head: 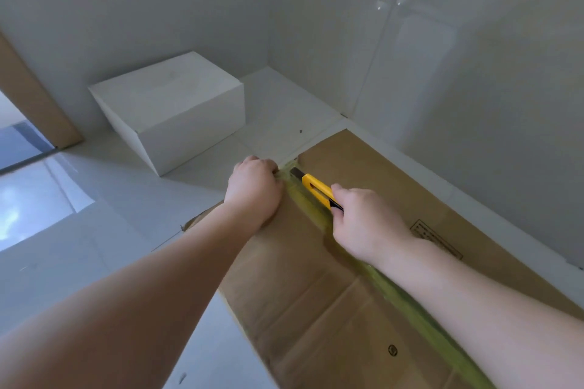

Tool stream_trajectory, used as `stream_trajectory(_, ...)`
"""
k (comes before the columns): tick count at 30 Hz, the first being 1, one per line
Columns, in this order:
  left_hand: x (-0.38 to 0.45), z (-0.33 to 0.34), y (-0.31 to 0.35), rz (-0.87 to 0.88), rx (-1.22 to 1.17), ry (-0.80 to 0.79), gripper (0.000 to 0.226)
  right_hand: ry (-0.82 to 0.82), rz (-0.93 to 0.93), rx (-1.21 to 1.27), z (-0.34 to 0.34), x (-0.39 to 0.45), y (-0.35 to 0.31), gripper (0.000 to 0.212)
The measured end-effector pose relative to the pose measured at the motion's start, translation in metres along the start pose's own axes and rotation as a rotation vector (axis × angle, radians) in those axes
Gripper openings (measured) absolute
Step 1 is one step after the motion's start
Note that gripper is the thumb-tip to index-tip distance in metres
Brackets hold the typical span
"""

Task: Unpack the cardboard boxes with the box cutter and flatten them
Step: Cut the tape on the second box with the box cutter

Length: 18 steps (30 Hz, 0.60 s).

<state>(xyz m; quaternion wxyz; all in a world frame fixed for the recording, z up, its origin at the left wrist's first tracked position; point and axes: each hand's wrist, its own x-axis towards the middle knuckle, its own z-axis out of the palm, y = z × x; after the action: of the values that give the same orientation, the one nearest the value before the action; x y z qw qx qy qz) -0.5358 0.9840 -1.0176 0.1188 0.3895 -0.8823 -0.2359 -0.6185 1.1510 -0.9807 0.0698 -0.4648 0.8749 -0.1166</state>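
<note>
A large brown cardboard box (316,309) lies on the white floor, sealed along its middle seam with a strip of yellowish tape (407,303). My right hand (363,224) grips a yellow box cutter (317,188), whose blade end points along the tape toward the box's far edge. My left hand (254,188) lies on the box's far end just left of the tape, with its fingers curled over the far edge. A printed label (437,238) shows on the right flap.
A white box-shaped block (177,104) stands on the floor to the far left of the cardboard box. White walls close in behind and to the right. A wooden door edge (34,95) and a glass opening are at the far left.
</note>
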Motion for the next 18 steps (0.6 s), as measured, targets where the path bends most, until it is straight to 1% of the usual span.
stream_trajectory(3,0.005,-0.004,-0.001,-0.037,-0.038,-0.007,0.022,-0.038,-0.024,-0.038,0.004,-0.001,0.001,0.034)
stream_trajectory(7,0.009,-0.008,-0.004,-0.08,-0.071,-0.033,0.01,-0.04,-0.055,-0.08,0.009,0.002,0.001,0.046)
stream_trajectory(10,0.007,-0.007,-0.004,-0.077,-0.071,-0.037,0.013,-0.041,-0.072,-0.045,0.012,0.002,0.0,0.051)
stream_trajectory(18,0.0,-0.002,-0.006,-0.048,-0.108,0.017,0.013,-0.012,-0.101,-0.034,0.019,0.013,-0.009,0.051)
